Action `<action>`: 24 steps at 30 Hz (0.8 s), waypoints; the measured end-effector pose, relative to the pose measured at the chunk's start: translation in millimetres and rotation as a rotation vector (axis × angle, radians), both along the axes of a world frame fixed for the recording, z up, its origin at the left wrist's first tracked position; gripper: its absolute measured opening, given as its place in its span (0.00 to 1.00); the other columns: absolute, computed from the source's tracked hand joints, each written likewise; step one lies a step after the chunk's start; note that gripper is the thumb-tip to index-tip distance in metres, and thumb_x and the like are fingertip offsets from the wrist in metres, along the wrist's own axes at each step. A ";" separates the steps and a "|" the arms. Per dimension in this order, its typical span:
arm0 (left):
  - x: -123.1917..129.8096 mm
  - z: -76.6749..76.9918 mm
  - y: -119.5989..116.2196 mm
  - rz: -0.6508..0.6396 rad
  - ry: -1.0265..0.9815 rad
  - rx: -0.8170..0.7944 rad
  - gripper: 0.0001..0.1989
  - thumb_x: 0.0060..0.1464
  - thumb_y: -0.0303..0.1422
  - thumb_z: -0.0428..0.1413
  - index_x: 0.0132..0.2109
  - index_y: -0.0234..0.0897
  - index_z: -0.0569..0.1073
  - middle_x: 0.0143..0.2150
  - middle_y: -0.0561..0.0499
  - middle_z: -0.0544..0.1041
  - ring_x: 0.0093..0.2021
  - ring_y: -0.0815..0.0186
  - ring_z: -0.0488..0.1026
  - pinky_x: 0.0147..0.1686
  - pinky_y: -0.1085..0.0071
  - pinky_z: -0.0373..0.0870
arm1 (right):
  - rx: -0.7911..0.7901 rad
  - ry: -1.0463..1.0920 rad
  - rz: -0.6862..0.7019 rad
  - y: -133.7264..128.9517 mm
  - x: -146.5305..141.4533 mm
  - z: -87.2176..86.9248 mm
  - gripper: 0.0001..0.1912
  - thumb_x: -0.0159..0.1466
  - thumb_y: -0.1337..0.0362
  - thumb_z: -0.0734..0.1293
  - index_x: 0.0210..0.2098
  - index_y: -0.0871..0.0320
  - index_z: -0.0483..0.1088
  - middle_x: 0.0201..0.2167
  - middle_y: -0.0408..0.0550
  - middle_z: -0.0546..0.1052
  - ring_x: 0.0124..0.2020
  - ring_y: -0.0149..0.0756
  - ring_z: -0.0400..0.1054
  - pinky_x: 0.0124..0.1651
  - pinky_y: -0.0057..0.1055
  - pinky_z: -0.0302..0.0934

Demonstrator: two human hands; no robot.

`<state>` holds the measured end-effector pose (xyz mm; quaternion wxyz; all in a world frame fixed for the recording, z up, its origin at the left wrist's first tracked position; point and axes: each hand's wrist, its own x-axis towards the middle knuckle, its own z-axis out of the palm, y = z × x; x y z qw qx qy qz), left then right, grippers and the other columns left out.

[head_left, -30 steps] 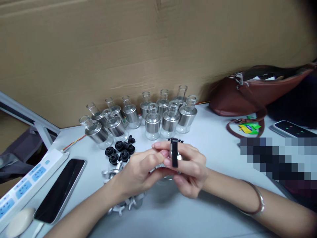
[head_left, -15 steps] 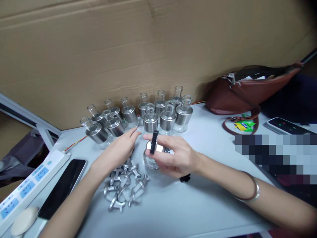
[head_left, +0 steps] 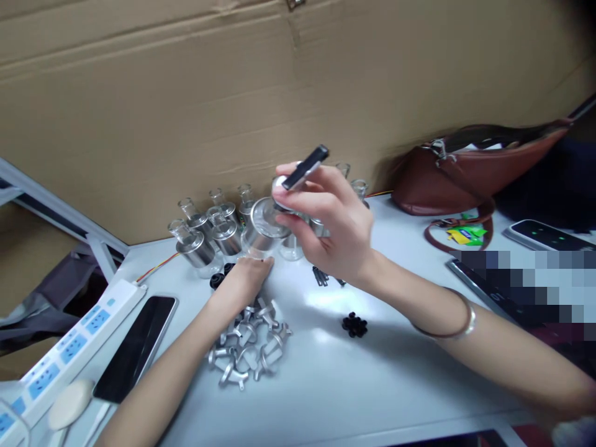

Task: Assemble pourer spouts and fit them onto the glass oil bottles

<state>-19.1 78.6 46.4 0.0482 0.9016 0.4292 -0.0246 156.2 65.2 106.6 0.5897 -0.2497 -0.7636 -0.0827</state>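
Observation:
My right hand (head_left: 333, 220) pinches the neck of a tilted glass bottle (head_left: 264, 223) with a metal band. A white and silver top with a black lever (head_left: 306, 167) sticks up between its fingers. Under the bottle, my left hand (head_left: 251, 273) is curled against its base, fingers partly hidden. Behind stand several similar bottles (head_left: 196, 249), open-necked and upright. A heap of silver metal fittings (head_left: 249, 354) lies below my left hand. Black round parts (head_left: 216, 280) sit by my left wrist, small black strips (head_left: 320, 276) under my right hand, and a cluster of black pieces (head_left: 354, 325) nearer me.
At left are a white power strip (head_left: 60, 357), a black phone (head_left: 135, 351) and a cream oval object (head_left: 71, 405). A brown leather bag (head_left: 470, 164) and a black device (head_left: 544, 234) stand at right. Cardboard (head_left: 186, 112) rises behind the table.
My right hand has lifted the bottle up and away from me, tilting it, and the black lever now slants. My left hand has closed in at its base. The black pieces are uncovered.

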 end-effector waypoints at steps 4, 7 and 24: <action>3.0 1.0 -3.6 -0.015 0.096 0.028 0.15 0.56 0.16 0.42 0.41 0.31 0.70 0.44 0.37 0.73 0.48 0.54 0.72 0.45 0.59 0.70 | -0.039 -0.050 -0.013 23.9 -19.6 -13.4 0.12 0.67 0.74 0.57 0.42 0.54 0.68 0.45 0.48 0.72 0.47 0.35 0.70 0.48 0.37 0.69; 3.7 -1.6 -5.4 -0.050 0.128 0.040 0.13 0.57 0.16 0.43 0.40 0.29 0.70 0.45 0.36 0.73 0.47 0.53 0.72 0.46 0.57 0.70 | -0.141 -0.123 -0.055 39.2 -29.1 -25.4 0.12 0.66 0.75 0.58 0.42 0.57 0.68 0.46 0.51 0.71 0.45 0.36 0.71 0.46 0.36 0.69; 3.8 6.7 -7.4 -0.178 0.055 0.019 0.15 0.58 0.15 0.44 0.46 0.30 0.71 0.44 0.44 0.76 0.44 0.60 0.75 0.45 0.61 0.71 | -0.236 -0.240 -0.026 26.6 -23.7 -33.8 0.16 0.64 0.77 0.55 0.45 0.64 0.70 0.54 0.64 0.70 0.54 0.44 0.66 0.52 0.43 0.64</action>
